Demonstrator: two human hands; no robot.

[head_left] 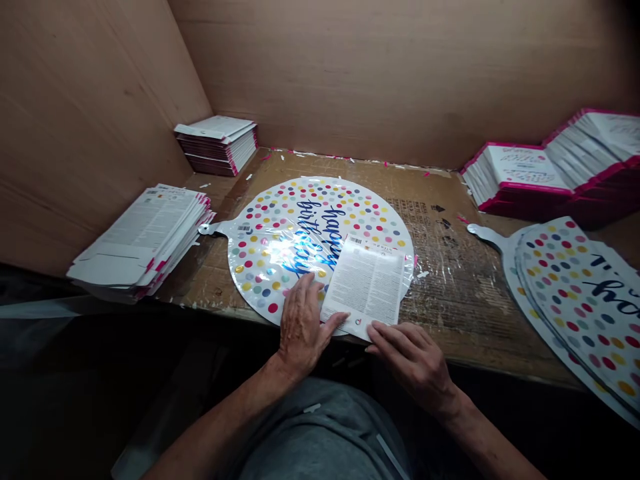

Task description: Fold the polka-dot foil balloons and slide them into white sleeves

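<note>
A round foil balloon with coloured polka dots and blue "happy birthday" lettering lies flat on the cardboard-topped table, its tab pointing left. A white printed leaflet card lies on its lower right part. My left hand rests on the balloon's lower edge, with the thumb against the card's left edge. My right hand sits at the card's bottom edge, fingertips on it.
A stack of flat white cartons stands at the left, with another in the back corner. Pink-edged printed cartons are piled at the right, above a stack of foil balloons. Cardboard walls enclose the back and left.
</note>
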